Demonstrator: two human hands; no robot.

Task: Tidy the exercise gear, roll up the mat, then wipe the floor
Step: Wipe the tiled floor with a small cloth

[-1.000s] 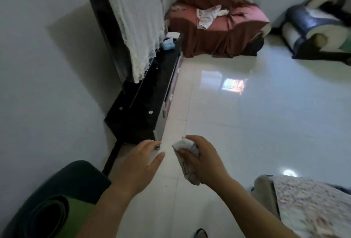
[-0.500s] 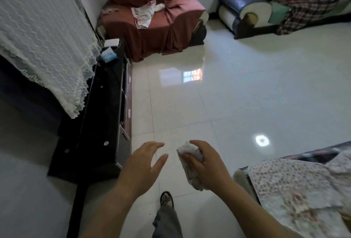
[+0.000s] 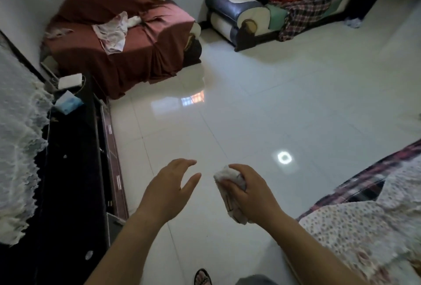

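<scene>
Standing over glossy white floor tiles, near centre. Right hand clenched round a crumpled white cloth, held aloft; left hand just beside it, fingers spread, empty. Soft, light, limp stuff, probably best bunched in the palm; slick tiles underneath.

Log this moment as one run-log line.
stage: floor wipe pending | right hand: grips cloth | left hand: open, empty | floor: untouched

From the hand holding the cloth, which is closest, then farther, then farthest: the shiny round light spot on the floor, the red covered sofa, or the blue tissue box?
From the right hand:
1. Light spot, on the floor just ahead, right.
2. Blue tissue box, on the black cabinet, left.
3. Red covered sofa, far back, left.
</scene>
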